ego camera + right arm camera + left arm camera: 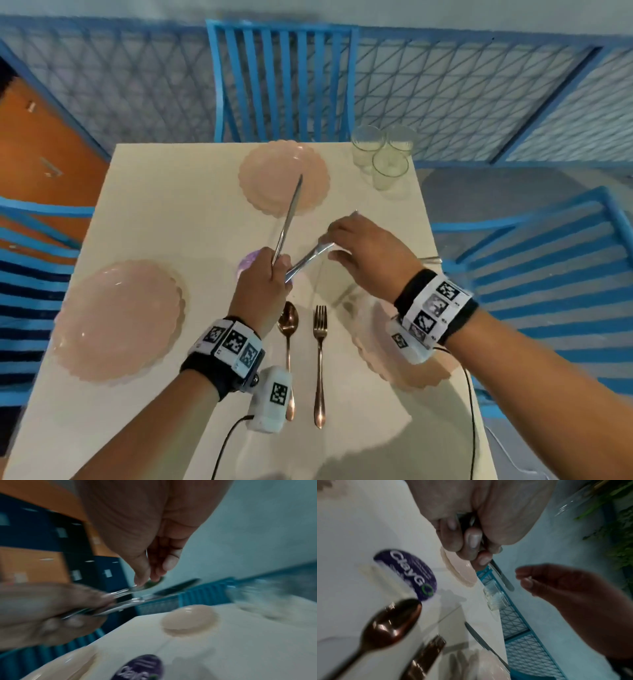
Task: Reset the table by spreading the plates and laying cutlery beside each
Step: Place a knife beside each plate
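White table (171, 192) carries three pink plates: far (270, 164), left (116, 318), right (383, 356). Left hand (263, 284) clenches silver cutlery above the middle, a knife (289, 219) pointing away over the far plate. Right hand (370, 257) pinches another silver piece (308, 260) angled toward it. Copper spoon (288, 329) and fork (320, 346) lie lengthwise, heads away. Purple sticker (406, 573) reads "ClayGo".

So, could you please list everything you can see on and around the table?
plates: three, pink, far middle, near left, near right under the right wrist
glasses: three, clear, far right corner
spoon: one, copper, near middle
fork: one, copper, right of spoon
silver cutlery: several pieces, held in both hands
sticker: one, purple, table centre
table: one, white
chairs: three, blue, far, left, right
left hand: grips silver cutlery
right hand: pinches one piece
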Motion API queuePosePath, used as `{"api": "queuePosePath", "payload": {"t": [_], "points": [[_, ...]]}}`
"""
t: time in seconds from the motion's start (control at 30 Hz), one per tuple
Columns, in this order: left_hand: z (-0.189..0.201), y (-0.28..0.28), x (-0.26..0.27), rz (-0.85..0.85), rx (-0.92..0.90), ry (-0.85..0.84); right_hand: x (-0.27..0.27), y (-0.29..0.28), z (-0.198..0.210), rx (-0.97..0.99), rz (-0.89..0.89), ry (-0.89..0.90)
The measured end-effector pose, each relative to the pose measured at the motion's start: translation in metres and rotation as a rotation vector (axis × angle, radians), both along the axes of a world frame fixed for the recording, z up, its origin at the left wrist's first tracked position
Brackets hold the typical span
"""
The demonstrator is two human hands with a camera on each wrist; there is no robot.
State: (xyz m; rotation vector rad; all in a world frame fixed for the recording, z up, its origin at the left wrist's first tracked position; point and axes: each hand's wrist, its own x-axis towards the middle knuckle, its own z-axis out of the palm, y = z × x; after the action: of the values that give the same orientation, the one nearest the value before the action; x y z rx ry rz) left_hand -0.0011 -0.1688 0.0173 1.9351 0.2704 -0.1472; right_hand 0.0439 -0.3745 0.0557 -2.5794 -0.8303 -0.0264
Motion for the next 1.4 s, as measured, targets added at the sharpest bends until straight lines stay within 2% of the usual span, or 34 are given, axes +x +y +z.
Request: {"api": "queuePosePath", "payload": {"t": [0.07, 0.13, 0.2, 0.3, 0.4, 0.5, 0.57, 0.63, 0.7, 0.83, 0.9, 1.07, 1.2, 1.4], "points": [[0.012, 0.022, -0.002, -0.070, 0.205, -0.042, 0.001, 0.042, 0.006, -0.146, 0.162, -0.054], [0.017, 0.046, -0.004, -0.151, 0.375, -0.071, 0.004, 0.076, 0.011, -0.310, 0.249, -0.054], [0.023, 0.066, -0.008, -0.231, 0.498, -0.097, 0.007, 0.096, 0.016, -0.375, 0.277, 0.064], [0.032, 0.098, -0.009, -0.284, 0.594, -0.176, 0.011, 0.125, 0.027, -0.152, 0.240, 0.499], [0.034, 0.123, -0.005, -0.244, 0.539, -0.223, 0.015, 0.153, 0.027, 0.001, 0.222, 0.858], [0.031, 0.142, 0.004, -0.159, 0.418, -0.252, 0.020, 0.170, 0.022, 0.132, 0.219, 1.091], [0.030, 0.158, 0.016, 0.041, 0.385, -0.347, 0.027, 0.179, 0.020, 0.206, 0.168, 1.173], [0.030, 0.175, 0.030, 0.275, 0.277, -0.367, 0.044, 0.192, 0.008, 0.289, -0.014, 1.147], [0.026, 0.186, 0.043, 0.381, 0.139, -0.306, 0.074, 0.207, -0.013, 0.310, -0.221, 1.015], [0.005, 0.189, 0.073, 0.273, 0.002, -0.206, 0.157, 0.242, -0.045, 0.196, -0.427, 0.713], [-0.008, 0.188, 0.095, 0.213, -0.025, -0.197, 0.197, 0.255, -0.053, 0.092, -0.466, 0.606], [-0.030, 0.193, 0.150, 0.217, -0.114, -0.126, 0.252, 0.275, -0.069, 0.107, -0.570, 0.576], [-0.044, 0.203, 0.173, 0.280, -0.148, -0.086, 0.273, 0.289, -0.079, 0.044, -0.604, 0.524], [-0.060, 0.210, 0.175, 0.285, -0.168, -0.050, 0.281, 0.304, -0.095, -0.129, -0.576, 0.459]]}}
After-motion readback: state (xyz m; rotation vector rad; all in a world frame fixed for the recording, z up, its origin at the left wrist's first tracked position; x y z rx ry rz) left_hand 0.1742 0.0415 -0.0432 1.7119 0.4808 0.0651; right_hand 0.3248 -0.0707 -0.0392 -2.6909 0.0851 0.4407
